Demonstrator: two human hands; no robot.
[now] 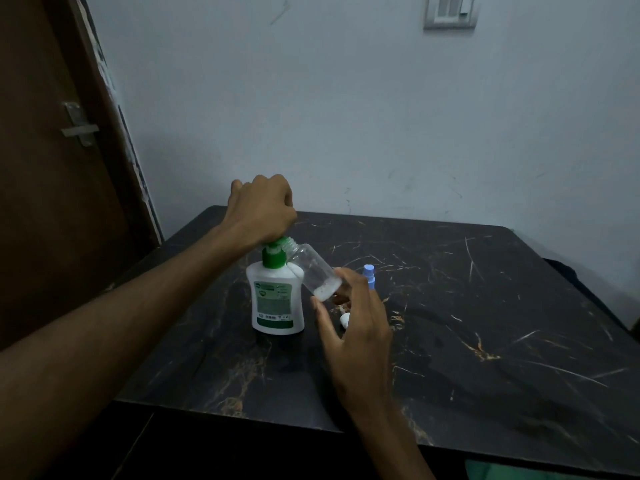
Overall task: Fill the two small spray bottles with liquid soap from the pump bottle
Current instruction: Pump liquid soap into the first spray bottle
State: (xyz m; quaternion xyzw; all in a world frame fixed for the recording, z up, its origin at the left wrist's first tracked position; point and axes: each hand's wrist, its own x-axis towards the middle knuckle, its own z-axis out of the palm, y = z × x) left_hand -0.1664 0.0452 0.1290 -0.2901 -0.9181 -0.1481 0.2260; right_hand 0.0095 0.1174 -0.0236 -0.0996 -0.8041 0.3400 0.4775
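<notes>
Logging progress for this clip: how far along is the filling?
Done: little; only a thin white layer of soap sits in the clear bottle. In hand: the left hand presses the pump bottle head while the right hand holds the clear bottle tilted, mouth at the spout. Left: the rest of this fill, recapping, and the blue-topped bottle standing behind.

Single head-worn wide-angle view, looking forward and down, close over dark table (485, 341), wall behind

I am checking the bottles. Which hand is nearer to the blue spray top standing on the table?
The right hand. It holds the tilted clear bottle just in front of the blue spray top. The left hand presses the pump bottle, farther left.
</notes>
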